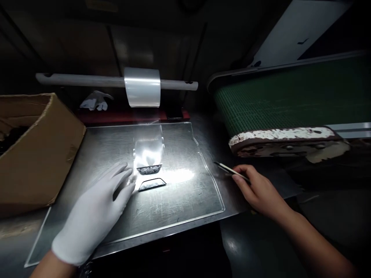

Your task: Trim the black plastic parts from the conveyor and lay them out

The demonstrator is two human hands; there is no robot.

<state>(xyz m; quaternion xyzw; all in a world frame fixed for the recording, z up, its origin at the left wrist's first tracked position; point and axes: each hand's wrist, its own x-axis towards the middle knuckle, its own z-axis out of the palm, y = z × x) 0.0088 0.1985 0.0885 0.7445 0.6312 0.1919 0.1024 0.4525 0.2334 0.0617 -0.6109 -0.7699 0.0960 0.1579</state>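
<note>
My left hand [97, 210], in a white glove, lies over the metal work plate [179, 200] with its fingers stretched out, the fingertips just left of two small dark trapezoid parts [149, 169] [152, 184]. A strip of clear film [148, 148] lies on the plate right behind the upper part. My bare right hand [259, 189] rests at the plate's right edge, fingers pinched on thin tweezers [227, 168] that point left.
A roll of clear film [142, 87] hangs on a white rod [84, 80] at the back. An open cardboard box [34, 150] stands at the left. A green conveyor belt [292, 98] with a worn white end runs along the right. A crumpled white glove [95, 101] lies behind the plate.
</note>
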